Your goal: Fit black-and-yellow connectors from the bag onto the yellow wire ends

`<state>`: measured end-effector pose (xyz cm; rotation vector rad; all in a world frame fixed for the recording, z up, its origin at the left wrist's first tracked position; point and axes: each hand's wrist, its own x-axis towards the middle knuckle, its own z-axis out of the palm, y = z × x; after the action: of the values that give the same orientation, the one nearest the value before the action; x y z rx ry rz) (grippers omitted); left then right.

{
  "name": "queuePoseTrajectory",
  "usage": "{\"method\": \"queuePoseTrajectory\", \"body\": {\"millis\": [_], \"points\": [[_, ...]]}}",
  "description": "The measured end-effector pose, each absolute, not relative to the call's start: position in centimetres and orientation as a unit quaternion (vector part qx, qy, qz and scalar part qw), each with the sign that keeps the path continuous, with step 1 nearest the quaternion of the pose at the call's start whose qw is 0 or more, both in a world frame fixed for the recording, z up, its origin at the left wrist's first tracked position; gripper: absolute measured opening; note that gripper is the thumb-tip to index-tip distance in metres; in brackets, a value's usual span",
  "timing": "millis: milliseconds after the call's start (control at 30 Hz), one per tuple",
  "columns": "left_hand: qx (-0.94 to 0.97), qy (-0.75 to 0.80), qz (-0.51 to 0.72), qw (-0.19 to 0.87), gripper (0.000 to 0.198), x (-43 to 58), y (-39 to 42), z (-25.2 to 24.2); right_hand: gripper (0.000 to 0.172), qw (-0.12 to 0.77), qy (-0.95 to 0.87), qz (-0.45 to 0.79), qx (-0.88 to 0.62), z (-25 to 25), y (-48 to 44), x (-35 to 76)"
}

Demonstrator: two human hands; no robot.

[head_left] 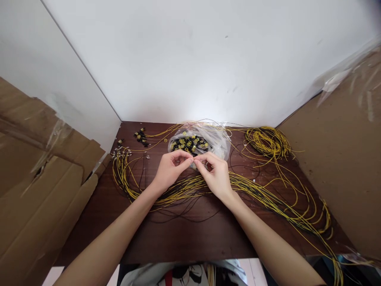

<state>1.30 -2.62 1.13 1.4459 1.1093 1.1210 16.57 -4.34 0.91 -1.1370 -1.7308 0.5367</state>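
My left hand (174,169) and my right hand (216,172) meet over the middle of the table, thumb and forefinger of each pinched together. Whatever sits between the fingertips is too small to make out. Just beyond them lies a clear plastic bag (218,139) with many small black and yellow parts (190,143) at its mouth. Beneath my wrists a long bundle of yellow and black wires (184,188) runs across the table. Its left ends carry small whitish tips (121,153).
A coiled heap of wires (266,143) lies at the back right. Several black parts (141,137) rest at the back left. Cardboard sheets (41,178) stand on the left and a cardboard panel (333,131) on the right. A white wall (190,59) closes off the brown table (190,242).
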Motion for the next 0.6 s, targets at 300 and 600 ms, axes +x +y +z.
{"method": "queuePoseTrajectory", "body": {"millis": [300,600], "points": [[0.533,0.459,0.472,0.531,0.018,1.73,-2.84,1.74,0.013,0.461,-0.717,0.221,-0.474,0.96,-4.21,16.79],[0.443,0.39,0.449,0.671,0.02,1.62,-2.69,1.36,0.013,0.456,-0.733,0.225,-0.451,1.3,-4.21,17.02]]}}
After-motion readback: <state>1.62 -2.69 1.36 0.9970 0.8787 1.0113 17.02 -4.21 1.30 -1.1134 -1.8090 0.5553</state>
